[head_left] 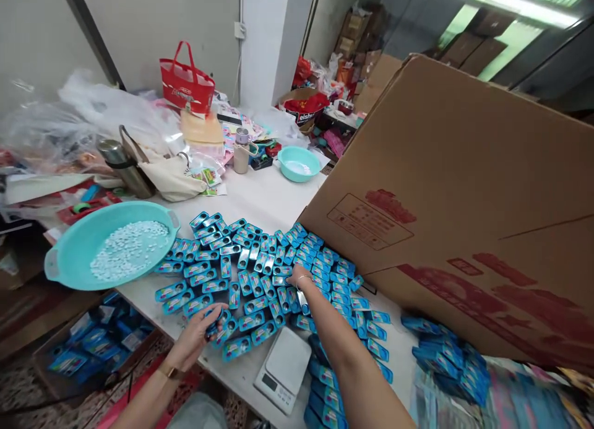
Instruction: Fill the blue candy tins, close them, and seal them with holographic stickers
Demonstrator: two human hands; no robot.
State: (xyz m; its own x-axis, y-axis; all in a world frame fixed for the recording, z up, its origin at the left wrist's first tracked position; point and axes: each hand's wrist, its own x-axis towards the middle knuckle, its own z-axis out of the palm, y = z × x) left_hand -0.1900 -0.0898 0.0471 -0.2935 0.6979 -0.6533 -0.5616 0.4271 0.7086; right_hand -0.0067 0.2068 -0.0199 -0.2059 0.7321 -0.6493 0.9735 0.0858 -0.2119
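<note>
Left fingers pinch a glossy blue oblong tin; whether right fingers grip another, I cannot tell.

Table's far edge is kinda cluttered lol. There's a red tote bag standing up back there, plus a beige tumbler. Toward the far-left corner, a steel flask tilts beside a cream cloth bag, with clear plastic bags heaped behind. Massive cardboard box looms over the right side.
</note>
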